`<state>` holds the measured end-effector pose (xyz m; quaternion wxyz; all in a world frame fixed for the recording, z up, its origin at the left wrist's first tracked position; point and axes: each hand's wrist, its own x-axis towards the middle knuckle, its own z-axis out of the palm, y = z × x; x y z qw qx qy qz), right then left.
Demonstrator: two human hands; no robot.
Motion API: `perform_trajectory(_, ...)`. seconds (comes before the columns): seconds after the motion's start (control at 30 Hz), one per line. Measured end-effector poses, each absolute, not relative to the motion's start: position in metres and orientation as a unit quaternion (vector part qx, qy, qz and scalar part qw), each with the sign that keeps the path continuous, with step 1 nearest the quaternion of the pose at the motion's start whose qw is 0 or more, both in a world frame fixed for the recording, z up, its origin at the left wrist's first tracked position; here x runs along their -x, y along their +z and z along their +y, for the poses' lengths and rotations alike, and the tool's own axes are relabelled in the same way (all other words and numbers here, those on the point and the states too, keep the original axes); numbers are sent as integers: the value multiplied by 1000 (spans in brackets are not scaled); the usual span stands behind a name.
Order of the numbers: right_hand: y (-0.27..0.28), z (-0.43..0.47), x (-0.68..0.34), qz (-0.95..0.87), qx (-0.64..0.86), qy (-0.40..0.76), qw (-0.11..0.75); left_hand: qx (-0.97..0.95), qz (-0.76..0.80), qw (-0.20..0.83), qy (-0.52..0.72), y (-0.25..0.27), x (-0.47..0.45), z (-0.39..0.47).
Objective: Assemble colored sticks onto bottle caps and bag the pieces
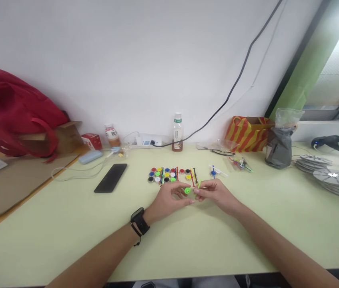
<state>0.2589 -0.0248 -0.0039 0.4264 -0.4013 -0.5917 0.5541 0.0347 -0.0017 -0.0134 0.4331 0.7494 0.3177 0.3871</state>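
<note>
A small bright green round disc (pixel 187 191) with a raised centre sits at the fingertips of my left hand (pixel 171 199), which is curled around it. My right hand (pixel 214 193) pinches a thin green plastic arrow (pixel 199 185) close beside the disc. Just beyond my hands lie rows of coloured round discs (pixel 158 175) in red, yellow, blue, white, black and green. Red and black plastic arrows (pixel 195 176) lie among them. Farther right, a blue arrow (pixel 213 172) rests over a blue disc, with a white arrow (pixel 219 171) next to it.
A black phone (pixel 111 178) lies to the left. By the wall stand a drink bottle (pixel 178 134) and a striped bag (pixel 244 134). More coloured arrows (pixel 240 164) lie in a clear bag; stacked grey discs (pixel 335 180) are at right. A black cable (pixel 232 88) hangs down.
</note>
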Motion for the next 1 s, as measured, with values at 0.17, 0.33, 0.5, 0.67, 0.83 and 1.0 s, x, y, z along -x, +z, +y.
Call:
perform_trajectory(0.17, -1, -27, -255, -612, 367, 553, 430, -762, 299, 441, 369, -9, -35, -5)
perform_trajectory(0.33, -2, -29, -247, -572, 357, 593, 440, -772, 289, 436, 361, -4, -36, -9)
perform_trajectory(0.5, -6, -27, -248, -589, 359, 569, 448, -783, 273, 429, 359, 0, -36, -10)
perform_trajectory(0.67, -8, -25, -252, -608, 376, 541, 443, -787, 288, 397, 375, -1, -36, -8)
perform_trajectory(0.83, -6, -27, -252, -605, 375, 543, 444, -793, 296, 348, 402, -3, -35, -7)
perform_trajectory(1.0, -5, -28, -252, -619, 391, 526, 433, -802, 294, 304, 422, -3, -35, -8)
